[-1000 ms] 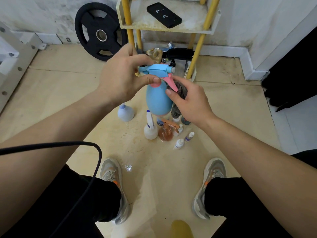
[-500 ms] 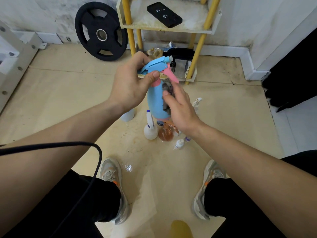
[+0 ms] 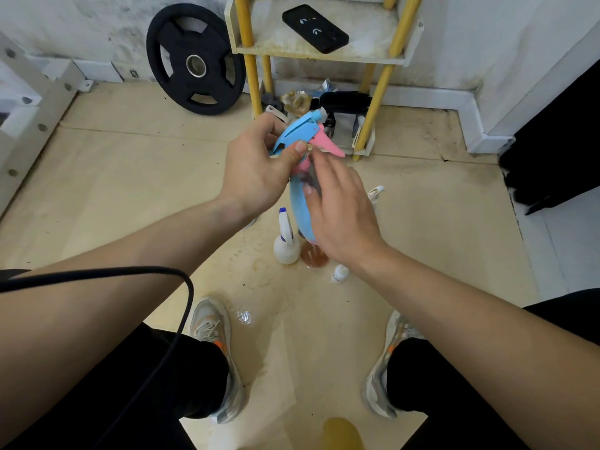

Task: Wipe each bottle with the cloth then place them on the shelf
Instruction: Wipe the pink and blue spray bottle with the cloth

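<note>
My left hand [image 3: 259, 170] grips the blue and pink trigger head of a blue spray bottle [image 3: 300, 207], holding it in the air and tilted. My right hand [image 3: 341, 209] presses a dark grey cloth [image 3: 312, 178] against the bottle's body, and the hand hides most of the cloth. Below on the floor stand a white spray bottle [image 3: 285, 245], an amber bottle [image 3: 313, 254] and a small white dropper bottle [image 3: 339, 273]. Another white bottle [image 3: 375, 193] shows just right of my right hand. The yellow-legged shelf [image 3: 321, 50] stands ahead.
A black phone [image 3: 315, 29] lies on the shelf board. Clutter fills the shelf's bottom level [image 3: 341, 121]. A black weight plate [image 3: 194, 60] leans on the wall to the left. A black cable [image 3: 156, 274] crosses my left arm. My two shoes [image 3: 214, 358] stand on the wet floor.
The spray bottle has tilted so its nozzle points up and away. My right hand with the cloth has slid down from the trigger onto the bottle's body.
</note>
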The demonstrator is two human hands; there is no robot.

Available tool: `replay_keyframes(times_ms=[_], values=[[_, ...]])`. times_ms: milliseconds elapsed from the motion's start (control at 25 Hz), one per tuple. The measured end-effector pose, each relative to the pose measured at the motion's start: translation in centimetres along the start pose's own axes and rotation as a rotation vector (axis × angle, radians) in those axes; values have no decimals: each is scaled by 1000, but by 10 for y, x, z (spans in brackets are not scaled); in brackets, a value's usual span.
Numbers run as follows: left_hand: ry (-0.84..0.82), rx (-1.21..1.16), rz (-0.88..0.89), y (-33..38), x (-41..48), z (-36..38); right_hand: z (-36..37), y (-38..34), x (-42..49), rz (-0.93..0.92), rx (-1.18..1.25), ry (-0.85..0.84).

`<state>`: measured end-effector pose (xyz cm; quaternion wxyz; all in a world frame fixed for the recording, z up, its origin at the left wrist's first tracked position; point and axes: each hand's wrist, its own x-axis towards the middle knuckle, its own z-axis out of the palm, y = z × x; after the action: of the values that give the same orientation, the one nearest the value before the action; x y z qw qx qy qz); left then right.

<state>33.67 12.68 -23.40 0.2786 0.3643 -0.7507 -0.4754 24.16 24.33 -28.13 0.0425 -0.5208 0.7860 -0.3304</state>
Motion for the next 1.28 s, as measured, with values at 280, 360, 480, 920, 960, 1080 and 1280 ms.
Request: replay_keyframes(times_ms=[280, 360, 480, 920, 960, 1080, 1280], values=[[79, -200, -288, 2, 5, -1, -1, 5, -1, -250, -353, 108], [27, -155, -241, 4, 2, 3, -11, 4, 7, -77, -171, 7], [32, -91, -205, 3, 1, 4, -22, 17, 21, 165, 101, -190], [242, -120, -255, -15, 19, -9, -20, 32, 16, 624, 612, -15], [245, -52, -197, -17, 19, -10, -19, 31, 16, 646, 654, 10], [226, 147, 5, -27, 15, -8, -17, 26, 15, 692, 750, 26], [51, 239, 7, -28, 13, 0, -17, 23, 17, 780, 776, 59]])
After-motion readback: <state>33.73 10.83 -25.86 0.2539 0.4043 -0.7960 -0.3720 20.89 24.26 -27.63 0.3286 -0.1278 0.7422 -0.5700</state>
